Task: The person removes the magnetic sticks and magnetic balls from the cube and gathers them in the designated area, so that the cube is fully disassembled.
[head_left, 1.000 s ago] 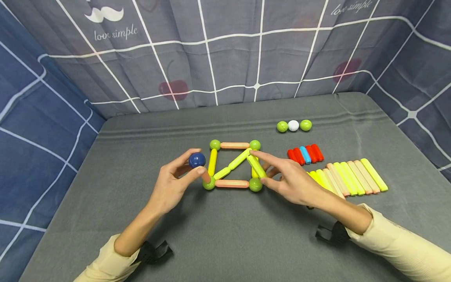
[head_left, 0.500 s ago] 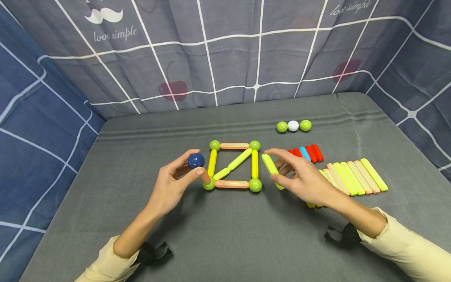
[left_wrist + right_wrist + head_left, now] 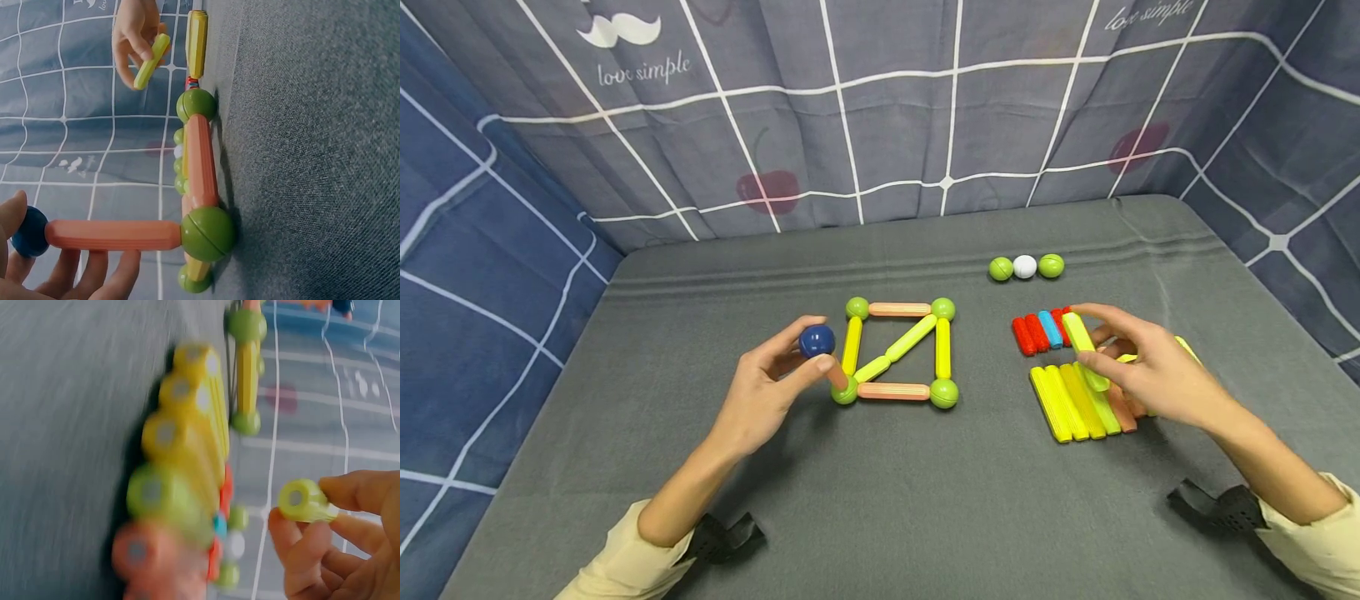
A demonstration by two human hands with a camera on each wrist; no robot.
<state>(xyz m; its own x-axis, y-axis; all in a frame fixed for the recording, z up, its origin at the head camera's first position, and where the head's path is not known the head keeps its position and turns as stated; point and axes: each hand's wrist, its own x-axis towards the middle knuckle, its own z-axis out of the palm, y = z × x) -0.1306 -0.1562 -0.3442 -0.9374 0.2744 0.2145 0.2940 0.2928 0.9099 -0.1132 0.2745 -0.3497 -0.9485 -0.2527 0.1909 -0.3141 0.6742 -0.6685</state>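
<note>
My left hand (image 3: 767, 392) pinches a dark blue ball (image 3: 817, 341) atop an upright orange magnetic rod (image 3: 112, 235). That rod's lower end meets a green ball (image 3: 207, 234) at the near-left corner of a flat square. Orange rods (image 3: 892, 391) and yellow rods (image 3: 943, 348) form the square's sides, with green balls at its corners. Two lime rods (image 3: 912, 337) run end to end as its diagonal. Over on the right, my right hand (image 3: 1150, 371) grips a lime magnetic rod (image 3: 1086, 348) between thumb and fingers, raised above a row of rods (image 3: 1060, 404).
Behind that row lie short red rods (image 3: 1025, 336) and a blue one (image 3: 1049, 329). Two green balls (image 3: 1051, 266) and a white ball (image 3: 1024, 267) sit farther back. A grid-patterned curtain (image 3: 895, 125) borders the grey tabletop (image 3: 880, 517).
My right hand has carried the lime rod away from the square's right side, rightward to above the rod row. The left hand stays put with the blue ball.
</note>
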